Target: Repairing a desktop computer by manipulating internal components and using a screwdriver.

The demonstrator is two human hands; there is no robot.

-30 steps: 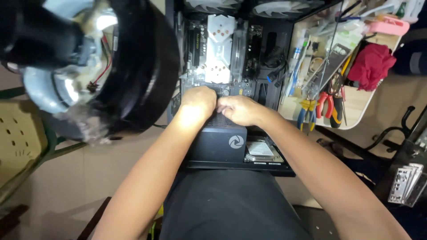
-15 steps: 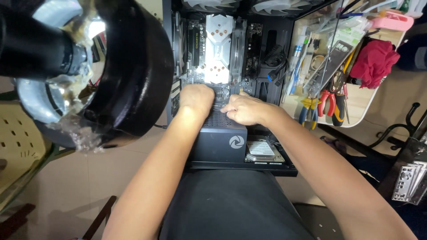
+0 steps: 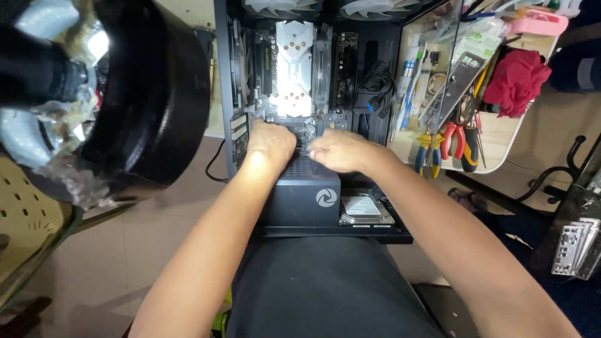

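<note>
The left hand is bent into a loose fist, and its fingers press down on the lower edge of the motherboard inside the open computer case; I cannot tell if it holds something. The right hand lies flat just beside it, fingers pointing to the left hand, and touches the top of the black power supply cover. A silver hard drive lies near the cover on the right. Further right, pliers with red handles and a red cloth rest on a small table.
</note>
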